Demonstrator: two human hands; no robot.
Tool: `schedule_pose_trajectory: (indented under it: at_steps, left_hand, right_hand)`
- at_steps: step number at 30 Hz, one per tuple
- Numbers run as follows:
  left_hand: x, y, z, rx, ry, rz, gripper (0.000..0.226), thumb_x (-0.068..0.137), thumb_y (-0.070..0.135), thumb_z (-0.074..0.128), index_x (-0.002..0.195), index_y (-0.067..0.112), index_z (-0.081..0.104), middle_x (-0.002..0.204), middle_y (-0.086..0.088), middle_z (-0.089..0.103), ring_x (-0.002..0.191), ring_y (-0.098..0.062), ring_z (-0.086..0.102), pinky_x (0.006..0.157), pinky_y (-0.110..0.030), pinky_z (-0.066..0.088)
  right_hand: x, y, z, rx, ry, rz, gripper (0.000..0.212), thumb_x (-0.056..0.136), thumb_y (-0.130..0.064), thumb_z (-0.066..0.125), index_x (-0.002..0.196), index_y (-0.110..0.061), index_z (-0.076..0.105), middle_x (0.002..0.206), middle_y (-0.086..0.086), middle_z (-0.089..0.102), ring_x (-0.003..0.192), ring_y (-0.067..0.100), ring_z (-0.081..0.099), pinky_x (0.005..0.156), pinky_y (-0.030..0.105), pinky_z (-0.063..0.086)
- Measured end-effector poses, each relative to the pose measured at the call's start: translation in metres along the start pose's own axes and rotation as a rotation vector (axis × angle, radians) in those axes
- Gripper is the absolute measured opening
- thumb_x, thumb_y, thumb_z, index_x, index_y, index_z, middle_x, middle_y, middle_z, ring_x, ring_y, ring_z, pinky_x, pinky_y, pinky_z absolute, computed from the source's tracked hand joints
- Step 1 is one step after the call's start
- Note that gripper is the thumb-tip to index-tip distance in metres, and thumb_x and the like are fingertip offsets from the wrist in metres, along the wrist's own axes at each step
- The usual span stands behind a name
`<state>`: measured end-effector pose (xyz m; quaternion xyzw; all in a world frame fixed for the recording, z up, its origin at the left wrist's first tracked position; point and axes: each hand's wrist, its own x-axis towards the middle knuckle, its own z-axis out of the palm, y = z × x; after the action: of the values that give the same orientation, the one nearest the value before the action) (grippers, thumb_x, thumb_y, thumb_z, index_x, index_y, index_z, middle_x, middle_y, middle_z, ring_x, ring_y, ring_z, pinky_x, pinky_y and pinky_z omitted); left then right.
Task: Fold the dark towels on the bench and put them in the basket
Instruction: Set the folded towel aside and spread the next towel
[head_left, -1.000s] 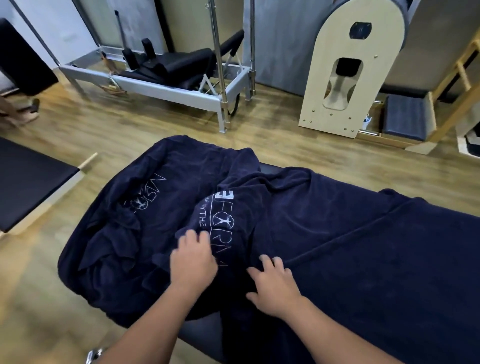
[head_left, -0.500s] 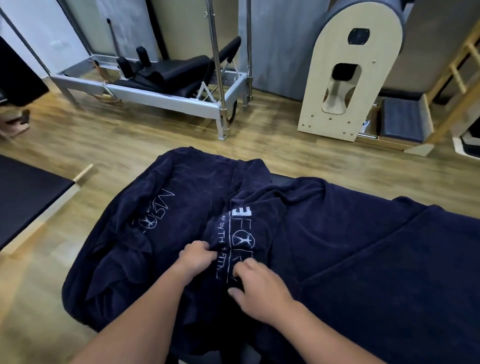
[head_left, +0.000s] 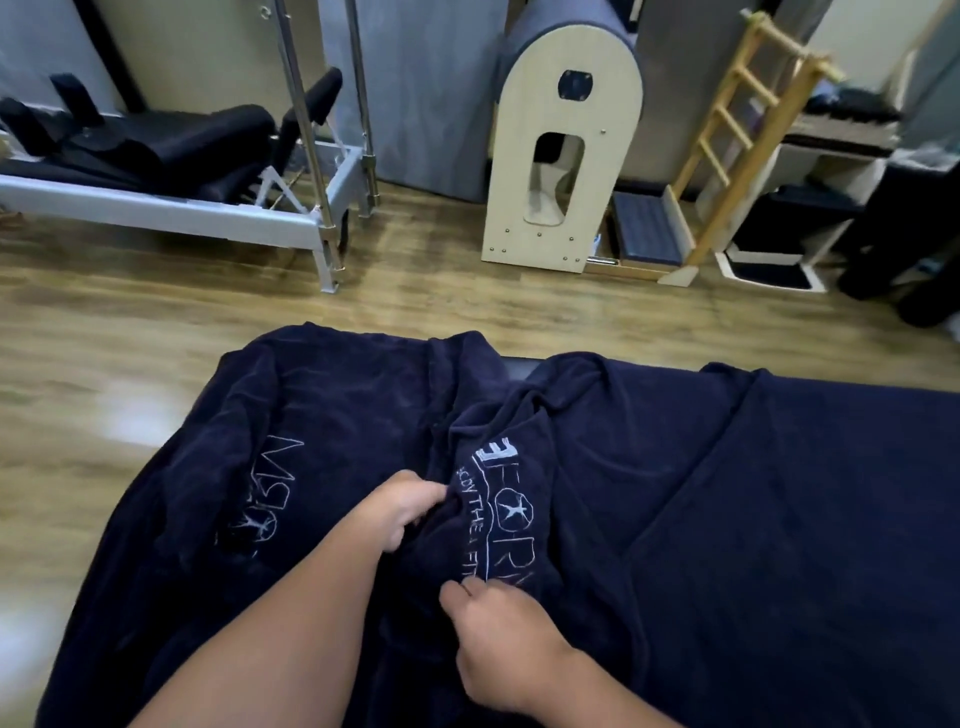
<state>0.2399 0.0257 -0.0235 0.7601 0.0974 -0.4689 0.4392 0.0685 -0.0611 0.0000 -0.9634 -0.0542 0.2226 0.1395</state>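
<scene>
Both hands were in the pile: the left hand (head_left: 402, 506) gripped a fold of the printed towel (head_left: 511, 499) mid-bench, the right hand (head_left: 501, 649) pinched its near edge. Soft, floppy cloth, probably best taken by its corners; the bench (head_left: 514, 366) barely showed, no basket visible

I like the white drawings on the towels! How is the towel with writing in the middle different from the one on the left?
The middle towel is bunched up, gripped by the left hand and right hand; the left towel lies untouched. The middle logo faces up in full; the left logo sits partly hidden in folds. Both are dark navy with white print.
</scene>
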Motion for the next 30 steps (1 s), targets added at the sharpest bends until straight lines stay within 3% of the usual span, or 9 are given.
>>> schedule_pose_trajectory:
  at_steps: [3,7,10,12,17,21,24,27,30]
  left_hand:
    - [-0.003,0.015,-0.004,0.139,-0.063,-0.071,0.018,0.083,0.010,0.072,0.099,0.002,0.071,0.081,-0.018,0.075,0.070,-0.033,0.072,0.057,-0.038,0.058]
    - [-0.006,0.020,-0.021,0.126,-0.062,-0.063,0.020,0.075,0.012,0.075,0.094,0.007,0.073,0.085,-0.013,0.076,0.079,-0.031,0.072,0.066,-0.036,0.056]
    - [-0.010,0.028,-0.054,-0.091,0.157,0.127,0.011,0.068,0.003,0.073,0.073,0.011,0.067,0.068,-0.009,0.068,0.067,-0.024,0.062,0.062,-0.031,0.048]
    - [-0.014,0.039,-0.088,-0.278,0.347,0.266,0.023,0.070,-0.009,0.067,0.071,0.013,0.061,0.073,-0.012,0.065,0.070,-0.025,0.060,0.062,-0.036,0.051]
    - [-0.027,0.064,-0.188,-0.268,0.676,0.517,0.041,0.080,-0.014,0.051,0.097,0.018,0.071,0.099,-0.012,0.070,0.080,-0.026,0.063,0.076,-0.033,0.055]
    - [-0.033,0.068,-0.252,0.146,0.707,0.591,0.075,0.075,-0.008,0.049,0.144,0.021,0.053,0.141,-0.006,0.058,0.124,-0.026,0.058,0.109,-0.042,0.048]
    - [-0.031,0.052,-0.263,0.519,0.565,0.559,0.079,0.075,-0.001,0.066,0.150,0.016,0.048,0.160,-0.012,0.030,0.145,-0.029,0.037,0.120,-0.036,0.031]
    - [-0.023,0.021,-0.256,0.570,0.421,0.406,0.070,0.060,0.022,0.072,0.128,0.012,0.058,0.126,-0.013,0.063,0.118,-0.033,0.060,0.101,-0.042,0.051]
    - [-0.018,-0.016,-0.247,0.579,0.418,0.213,0.031,0.075,0.018,0.068,0.101,0.006,0.057,0.101,-0.012,0.064,0.098,-0.031,0.062,0.086,-0.042,0.055]
  right_hand:
    - [0.000,-0.005,0.001,0.057,-0.004,0.016,0.054,0.086,-0.014,0.057,0.136,-0.018,0.036,0.114,0.015,0.055,0.103,0.038,0.057,0.084,0.042,0.049]
    - [0.007,-0.015,-0.010,0.091,-0.088,0.045,0.076,0.089,-0.015,0.051,0.154,-0.039,0.019,0.124,0.015,0.055,0.112,0.041,0.056,0.098,0.047,0.049]
    - [0.015,-0.032,-0.021,0.127,-0.146,0.018,0.081,0.087,-0.014,0.051,0.156,-0.039,0.015,0.122,0.017,0.056,0.110,0.042,0.057,0.095,0.047,0.050]
    - [0.022,-0.045,-0.030,0.143,-0.186,-0.006,0.082,0.087,-0.013,0.052,0.155,-0.038,0.015,0.120,0.018,0.058,0.109,0.044,0.057,0.093,0.047,0.051]
    - [0.048,-0.098,-0.053,0.479,-0.130,-0.157,0.071,0.087,-0.013,0.056,0.146,-0.047,0.036,0.134,0.003,0.061,0.118,0.019,0.056,0.105,0.029,0.044]
    - [0.072,-0.131,-0.058,0.838,-0.103,-0.272,0.063,0.082,-0.004,0.058,0.135,-0.039,0.057,0.140,-0.015,0.058,0.128,0.000,0.051,0.115,0.026,0.035]
    - [0.084,-0.121,-0.037,0.522,-0.118,-0.141,0.048,0.091,-0.029,0.057,0.139,-0.036,0.053,0.135,-0.001,0.057,0.123,0.018,0.054,0.108,0.032,0.042]
    - [0.083,-0.108,-0.014,0.139,-0.124,-0.009,0.049,0.095,-0.046,0.053,0.139,-0.023,0.053,0.126,0.008,0.042,0.121,0.032,0.044,0.105,0.044,0.044]
    - [0.086,-0.116,-0.005,0.022,0.015,-0.072,0.040,0.096,-0.042,0.050,0.122,-0.014,0.062,0.118,0.006,0.042,0.112,0.030,0.041,0.099,0.045,0.047]
